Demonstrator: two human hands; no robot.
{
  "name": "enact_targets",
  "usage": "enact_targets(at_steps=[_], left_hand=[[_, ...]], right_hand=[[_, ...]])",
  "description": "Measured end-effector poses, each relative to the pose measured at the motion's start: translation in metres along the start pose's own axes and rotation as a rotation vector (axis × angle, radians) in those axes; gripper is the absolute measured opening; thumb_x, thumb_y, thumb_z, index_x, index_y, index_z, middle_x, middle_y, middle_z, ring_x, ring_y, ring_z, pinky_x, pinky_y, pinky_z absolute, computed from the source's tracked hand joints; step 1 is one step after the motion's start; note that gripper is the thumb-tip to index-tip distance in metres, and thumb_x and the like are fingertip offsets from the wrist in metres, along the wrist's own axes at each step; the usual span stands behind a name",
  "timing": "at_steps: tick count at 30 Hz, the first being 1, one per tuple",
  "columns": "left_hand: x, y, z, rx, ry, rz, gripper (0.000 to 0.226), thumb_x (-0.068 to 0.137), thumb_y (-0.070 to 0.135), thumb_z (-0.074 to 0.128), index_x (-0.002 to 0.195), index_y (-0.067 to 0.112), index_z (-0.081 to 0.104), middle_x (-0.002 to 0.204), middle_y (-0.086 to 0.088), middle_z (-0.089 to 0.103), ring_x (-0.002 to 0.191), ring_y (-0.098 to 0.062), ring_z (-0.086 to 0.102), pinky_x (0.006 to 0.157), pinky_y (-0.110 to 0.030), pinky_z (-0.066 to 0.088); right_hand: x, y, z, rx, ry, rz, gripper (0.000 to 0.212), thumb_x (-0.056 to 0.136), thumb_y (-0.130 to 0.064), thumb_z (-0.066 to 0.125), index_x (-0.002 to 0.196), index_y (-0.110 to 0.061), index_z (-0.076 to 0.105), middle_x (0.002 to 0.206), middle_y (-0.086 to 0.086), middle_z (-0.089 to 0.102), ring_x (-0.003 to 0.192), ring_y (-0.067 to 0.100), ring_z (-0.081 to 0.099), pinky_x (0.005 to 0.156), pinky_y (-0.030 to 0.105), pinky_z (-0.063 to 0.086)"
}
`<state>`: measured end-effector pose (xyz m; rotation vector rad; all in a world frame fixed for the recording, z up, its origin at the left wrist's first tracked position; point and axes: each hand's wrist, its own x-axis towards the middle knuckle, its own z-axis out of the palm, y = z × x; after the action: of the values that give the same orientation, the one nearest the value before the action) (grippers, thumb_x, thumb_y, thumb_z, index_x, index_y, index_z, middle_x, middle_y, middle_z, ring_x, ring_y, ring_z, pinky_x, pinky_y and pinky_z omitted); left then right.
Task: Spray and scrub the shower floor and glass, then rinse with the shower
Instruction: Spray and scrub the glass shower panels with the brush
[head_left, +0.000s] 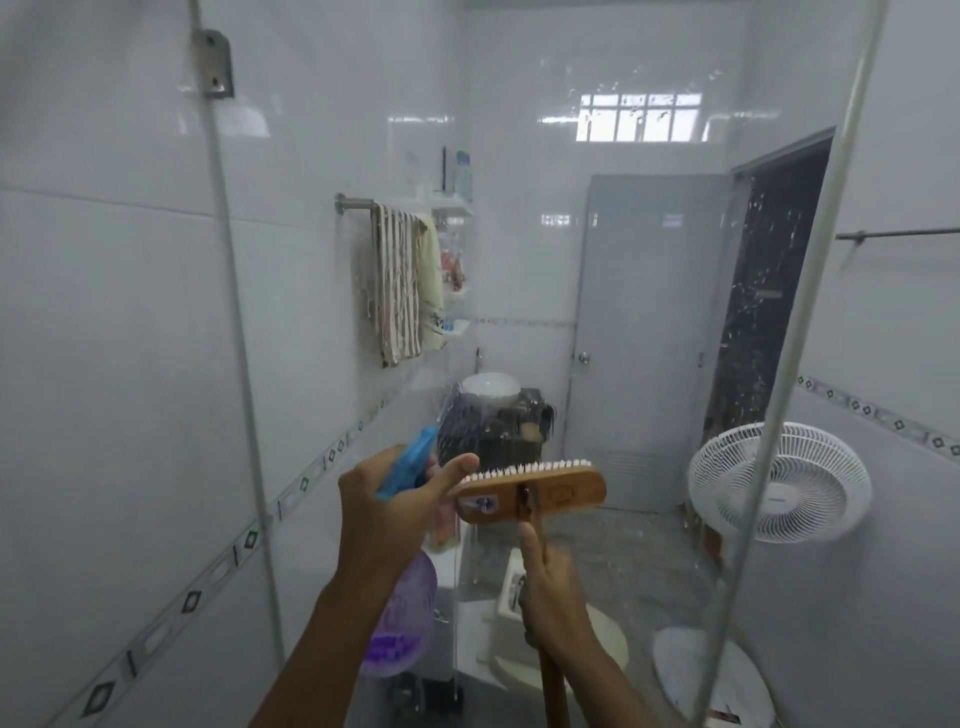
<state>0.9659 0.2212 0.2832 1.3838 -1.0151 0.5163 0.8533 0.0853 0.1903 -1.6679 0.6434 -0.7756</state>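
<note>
- White glossy tiles cover the bathroom walls. The view passes through the shower glass (519, 234) to a grey door (649, 322), a striped towel (397, 286) on a rail at the far left, and a white fan (779, 483) on the right.
- That glass stands close in front of the person. Droplets speckle it and show most plainly against the dark doorway at the right. The shower floor lies below the frame, out of view.
- The left hand (395, 499) holds the spray bottle (402, 618) by its neck, fingers curled round it beneath the blue trigger head (410, 462), which points toward the glass. One digit stretches toward the left end of the brush head; whether it touches cannot be told.
- The right hand (550, 587) has its fingers clamped on the wooden handle (553, 691), thumb laid up the shaft, just below the brush head (535, 493).
- The head is raised level, bristles turned away toward the glass. Contact between the bristles and the glass cannot be confirmed.
- The step in hand looks like scrubbing the wetted glass, with floor and rinse probably still to come.
- To do it well, the bristles should be set flat against the pane and pressed evenly, in overlapping passes from high to low so runoff carries dirt downward.
- The short grip near the head suits firm control; a longer hold would help only for the upper reaches.
- The bottle is best kept clear of the brush's path, and wet wood calls for a tight hold.
</note>
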Motion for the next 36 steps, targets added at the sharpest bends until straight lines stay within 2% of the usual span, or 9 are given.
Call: enact_targets(at_steps=[5,9,18,21,24,26,29,32,36], left_hand=[[0.002,0.012,0.006,-0.039,-0.007,0.007,0.03,0.076,0.039,0.076,0.072,0.011,0.066,0.054,0.011,0.057,0.05,-0.004,0.059,0.05,-0.005,0.042],[0.004,0.019,0.015,-0.06,0.005,-0.004,0.023,0.077,0.034,0.077,0.078,0.014,0.067,0.057,0.013,0.058,0.054,-0.006,0.061,0.053,-0.005,0.044],[0.007,0.022,0.029,-0.044,0.0,0.004,0.022,0.077,0.027,0.081,0.073,0.013,0.064,0.055,0.018,0.057,0.052,-0.002,0.06,0.049,-0.004,0.041],[0.011,0.024,0.033,-0.053,-0.021,0.005,0.022,0.078,0.029,0.08,0.072,0.016,0.064,0.057,0.017,0.058,0.052,-0.004,0.059,0.049,-0.005,0.041],[0.026,0.03,0.04,-0.071,-0.035,-0.007,0.026,0.08,0.028,0.082,0.068,0.016,0.063,0.053,0.009,0.055,0.049,-0.008,0.056,0.048,-0.008,0.04],[0.041,0.039,0.047,-0.07,-0.037,0.01,0.031,0.081,0.033,0.08,0.068,0.011,0.063,0.054,0.002,0.056,0.047,-0.014,0.055,0.045,-0.018,0.045],[0.069,0.06,0.053,-0.13,-0.011,0.011,0.041,0.08,0.044,0.076,0.074,0.005,0.065,0.061,-0.01,0.061,0.053,-0.025,0.059,0.055,-0.032,0.054],[0.102,0.085,0.058,-0.204,0.022,-0.057,0.04,0.077,0.046,0.079,0.08,0.008,0.066,0.072,-0.012,0.067,0.064,-0.029,0.067,0.065,-0.035,0.06],[0.128,0.099,0.068,-0.171,-0.014,-0.135,0.049,0.073,0.046,0.085,0.075,0.001,0.066,0.066,-0.017,0.065,0.052,-0.023,0.058,0.062,-0.046,0.058]], right_hand=[[0.018,-0.067,-0.017,0.065,0.058,-0.194,0.051,0.1,-0.055,0.038,0.094,-0.012,0.065,0.051,-0.01,0.056,0.047,0.006,0.052,0.044,0.02,0.042],[0.043,-0.124,-0.04,0.113,0.077,-0.257,0.052,0.101,-0.054,0.038,0.092,-0.008,0.061,0.05,-0.007,0.049,0.042,0.009,0.045,0.043,0.024,0.039],[-0.003,-0.006,-0.016,-0.057,0.066,-0.028,0.043,0.098,-0.05,0.043,0.085,-0.015,0.064,0.047,-0.009,0.052,0.044,0.0,0.048,0.044,0.015,0.038],[0.007,-0.062,-0.037,-0.008,0.077,-0.153,0.043,0.098,-0.05,0.043,0.091,-0.014,0.065,0.055,-0.008,0.053,0.048,0.002,0.049,0.045,0.015,0.04],[0.033,-0.143,-0.07,-0.001,0.138,-0.276,0.041,0.102,-0.05,0.04,0.082,-0.019,0.056,0.058,-0.007,0.049,0.05,0.01,0.048,0.044,0.021,0.041],[0.05,-0.193,-0.091,0.005,0.153,-0.31,0.044,0.101,-0.054,0.04,0.081,-0.016,0.051,0.056,-0.002,0.044,0.045,0.015,0.043,0.043,0.029,0.039],[0.067,-0.251,-0.114,0.064,0.162,-0.316,0.045,0.1,-0.056,0.04,0.086,-0.014,0.046,0.054,0.0,0.038,0.04,0.014,0.038,0.038,0.025,0.037],[0.073,-0.288,-0.127,0.133,0.177,-0.325,0.043,0.099,-0.056,0.042,0.087,-0.015,0.045,0.056,0.0,0.037,0.04,0.012,0.036,0.038,0.022,0.037],[0.076,-0.296,-0.133,0.096,0.175,-0.3,0.045,0.098,-0.059,0.041,0.089,-0.015,0.048,0.058,0.001,0.038,0.041,0.012,0.037,0.04,0.023,0.038]])
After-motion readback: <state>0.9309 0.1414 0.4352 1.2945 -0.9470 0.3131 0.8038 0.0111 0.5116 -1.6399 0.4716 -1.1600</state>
